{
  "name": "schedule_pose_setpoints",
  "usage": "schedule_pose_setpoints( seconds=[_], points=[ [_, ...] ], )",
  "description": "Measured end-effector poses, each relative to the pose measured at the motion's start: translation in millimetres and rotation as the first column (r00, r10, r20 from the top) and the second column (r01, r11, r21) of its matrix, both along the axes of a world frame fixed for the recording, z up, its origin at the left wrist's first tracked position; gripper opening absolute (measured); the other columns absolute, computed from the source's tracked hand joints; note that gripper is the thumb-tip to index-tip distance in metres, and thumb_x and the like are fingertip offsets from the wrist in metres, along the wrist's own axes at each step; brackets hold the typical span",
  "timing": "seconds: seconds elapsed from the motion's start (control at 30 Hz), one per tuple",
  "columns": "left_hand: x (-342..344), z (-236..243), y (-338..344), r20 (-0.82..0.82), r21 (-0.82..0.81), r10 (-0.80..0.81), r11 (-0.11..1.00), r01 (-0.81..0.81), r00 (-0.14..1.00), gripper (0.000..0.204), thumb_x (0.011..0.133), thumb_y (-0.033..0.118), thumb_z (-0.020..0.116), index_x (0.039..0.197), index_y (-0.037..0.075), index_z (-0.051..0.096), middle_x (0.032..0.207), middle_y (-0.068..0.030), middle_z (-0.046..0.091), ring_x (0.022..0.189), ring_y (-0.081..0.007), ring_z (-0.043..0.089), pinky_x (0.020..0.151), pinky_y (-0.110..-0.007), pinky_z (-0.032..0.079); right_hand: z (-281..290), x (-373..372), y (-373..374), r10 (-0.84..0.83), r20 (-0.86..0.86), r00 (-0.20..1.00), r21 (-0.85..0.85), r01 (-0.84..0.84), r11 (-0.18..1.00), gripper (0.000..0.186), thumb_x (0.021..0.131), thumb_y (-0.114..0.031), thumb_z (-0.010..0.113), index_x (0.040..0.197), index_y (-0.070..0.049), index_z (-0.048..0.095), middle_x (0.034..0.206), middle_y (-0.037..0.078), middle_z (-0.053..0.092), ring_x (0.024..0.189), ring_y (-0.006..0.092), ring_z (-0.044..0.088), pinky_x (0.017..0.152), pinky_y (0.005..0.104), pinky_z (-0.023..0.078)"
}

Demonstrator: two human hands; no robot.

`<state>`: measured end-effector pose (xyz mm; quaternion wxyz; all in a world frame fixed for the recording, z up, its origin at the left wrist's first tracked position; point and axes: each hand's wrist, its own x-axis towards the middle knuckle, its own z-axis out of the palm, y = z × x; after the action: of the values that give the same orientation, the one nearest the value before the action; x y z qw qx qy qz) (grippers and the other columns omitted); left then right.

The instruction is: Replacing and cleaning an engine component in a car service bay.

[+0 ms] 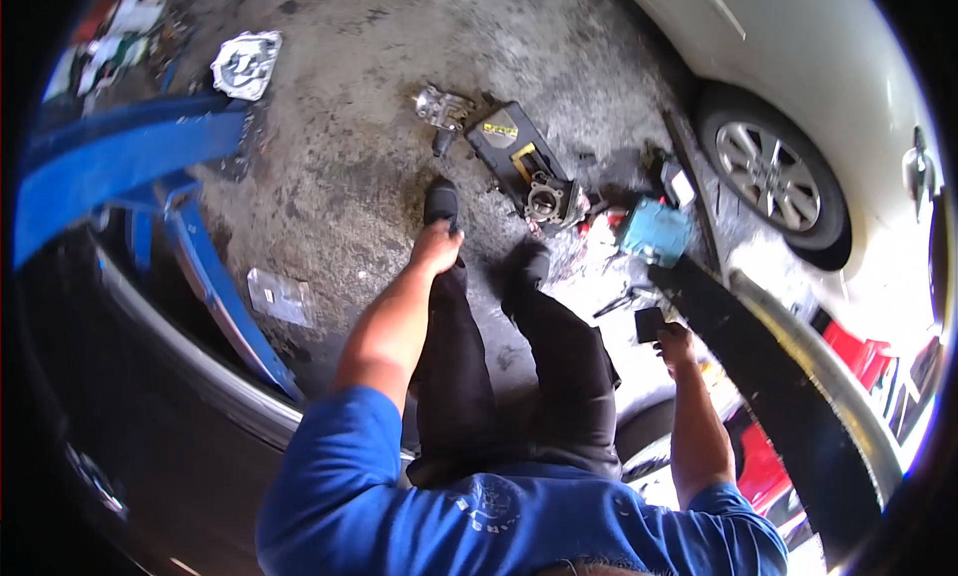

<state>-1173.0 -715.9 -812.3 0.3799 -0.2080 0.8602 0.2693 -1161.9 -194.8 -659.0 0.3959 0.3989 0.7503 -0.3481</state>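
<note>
My left hand [435, 247] is closed over my left leg, just below the shoe, on a small dark object I cannot make out. My right hand [675, 343] grips a flat black rectangular object [649, 324] beside a long black beam [758, 396]. On the floor ahead are a metal part [441, 107], a black tool case [504, 142] with a throttle body [544, 205] at its near end, and a blue-teal case [654, 235].
Blue lift arms [130, 152] stand at left above a dark car body [150, 396]. A silver casting [246, 63] and a plastic bag [279, 295] lie on the stained concrete [339, 97]. A light-coloured car with a wheel [766, 175] stands at right, near red objects [856, 349].
</note>
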Motion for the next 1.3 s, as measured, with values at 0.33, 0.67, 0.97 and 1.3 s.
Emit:
schedule_pose_setpoints(
  seconds=[0.33,0.67,0.97,1.3],
  points=[
    [-189.2,-219.8,-25.1,-0.046,-0.134,0.047,0.99,-0.053,0.998,0.039,0.092,0.033,0.054,0.112,0.0,0.061,0.11,-0.0269,0.065,0.108,-0.0408,0.061,0.094,-0.047,0.048,40.6,191.5,-41.7,-0.37,0.371,0.852,0.36,0.235,0.903,0.03,0.082,-0.013,0.056,0.103,0.006,0.065,0.076,0.015,0.067,0.059,0.02,0.065,0.049,0.0319,0.05],
    [-226.5,-331.9,-53.5,0.054,-0.211,-0.569,0.797,0.566,0.821,0.029,0.078,0.025,0.065,0.092,0.0,0.071,0.1,-0.0239,0.068,0.1,-0.0384,0.065,0.086,-0.044,0.052,36.7,234.7,-129.3,-0.388,0.559,0.733,0.338,0.227,0.914,0.028,0.079,-0.01,0.061,0.101,0.005,0.069,0.085,0.014,0.069,0.071,0.022,0.067,0.06,0.0352,0.055],
    [-220.1,-262.9,-94.5,-0.092,0.146,-0.106,0.982,0.119,0.99,0.044,0.098,0.038,0.051,0.104,-0.004,0.064,0.103,-0.0292,0.064,0.096,-0.0453,0.059,0.084,-0.047,0.045,40.8,241.7,-128.2,-0.157,0.453,0.877,0.326,0.001,0.945,0.033,0.077,-0.025,0.06,0.092,0.003,0.071,0.079,0.018,0.071,0.071,0.0254,0.069,0.067,0.0365,0.054],
    [-135.1,-39.1,-132.5,0.261,0.093,0.133,0.982,-0.162,0.956,0.032,0.095,0.043,0.058,0.091,0.011,0.054,0.057,-0.0009,0.047,0.039,-0.0123,0.041,0.034,-0.028,0.029,94.9,277.4,-139.9,-0.402,0.185,0.897,0.29,0.341,0.894,0.034,0.078,-0.025,0.059,0.092,0.005,0.066,0.082,0.024,0.067,0.08,0.0326,0.067,0.073,0.0425,0.052]
  ],
)
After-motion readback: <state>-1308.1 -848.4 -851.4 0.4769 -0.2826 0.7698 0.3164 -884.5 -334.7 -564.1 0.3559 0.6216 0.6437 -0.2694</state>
